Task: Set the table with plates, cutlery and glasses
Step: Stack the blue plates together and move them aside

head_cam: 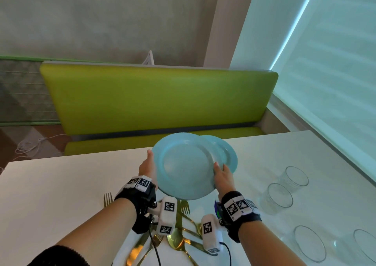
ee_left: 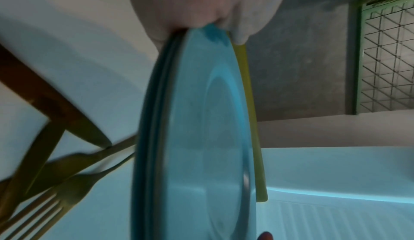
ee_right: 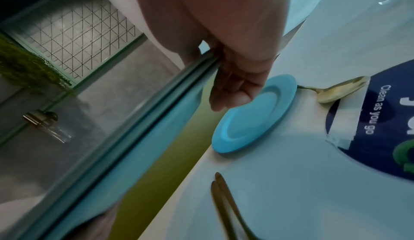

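Observation:
I hold a stack of light blue plates [head_cam: 184, 166] in the air above the white table [head_cam: 50, 184]. My left hand [head_cam: 147, 164] grips the stack's left rim, thumb on top. My right hand [head_cam: 220, 173] grips the right rim, fingers underneath. The left wrist view shows the stack [ee_left: 197, 137] edge-on, with my left hand [ee_left: 201, 13] pinching its rim. In the right wrist view my right hand [ee_right: 233, 91] is curled under the stack [ee_right: 134, 128]. One more blue plate [head_cam: 228, 155] [ee_right: 253, 114] lies on the table just behind.
Gold cutlery [head_cam: 183, 233] lies in a pile under my wrists, with a fork [head_cam: 107, 199] to its left. Several clear glasses [head_cam: 279, 196] stand on the table's right side. A green bench [head_cam: 154, 98] runs along the far edge. A window blind [head_cam: 335, 62] is at the right.

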Demonstrator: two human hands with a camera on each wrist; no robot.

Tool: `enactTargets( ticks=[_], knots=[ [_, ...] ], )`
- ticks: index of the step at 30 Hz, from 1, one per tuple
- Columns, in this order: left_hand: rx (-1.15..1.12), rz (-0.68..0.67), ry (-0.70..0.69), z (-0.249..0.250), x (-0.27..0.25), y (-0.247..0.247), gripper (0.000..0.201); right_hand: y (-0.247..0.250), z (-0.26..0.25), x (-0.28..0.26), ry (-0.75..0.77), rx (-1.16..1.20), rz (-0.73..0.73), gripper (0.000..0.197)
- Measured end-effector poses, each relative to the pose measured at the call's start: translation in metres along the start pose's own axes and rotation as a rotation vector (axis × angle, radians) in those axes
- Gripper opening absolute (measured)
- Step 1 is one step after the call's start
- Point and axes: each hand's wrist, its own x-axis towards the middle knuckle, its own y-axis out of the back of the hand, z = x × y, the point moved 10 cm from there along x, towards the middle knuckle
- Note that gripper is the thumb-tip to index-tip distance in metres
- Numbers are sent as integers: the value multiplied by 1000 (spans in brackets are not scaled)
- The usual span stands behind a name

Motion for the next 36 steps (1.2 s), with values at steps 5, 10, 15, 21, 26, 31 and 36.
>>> enactTargets(
  ticks=[5, 10, 15, 21, 26, 31, 36],
  knots=[
    [78, 58, -25, 8, 10, 1, 57, -1, -10, 20, -68, -77, -191, 36],
    [195, 114, -49, 18, 22, 9, 68, 48, 6, 81, -126, -246, -40, 42],
    [156, 144, -22, 15, 37, 16, 64, 64, 23, 109, -202, -420, -15, 37],
    [97, 147, -9, 9, 51, 15, 59, 48, 43, 124, -280, -245, -4, 42],
    [44, 141, 22, 1, 58, 12, 61, 47, 43, 122, -320, -174, 28, 44],
    [46, 135, 40, -2, 58, 7, 65, 49, 23, 114, -238, -76, 90, 48],
    [65, 140, 30, 1, 50, 1, 62, 50, 12, 119, -123, 27, 120, 46]
  ],
)
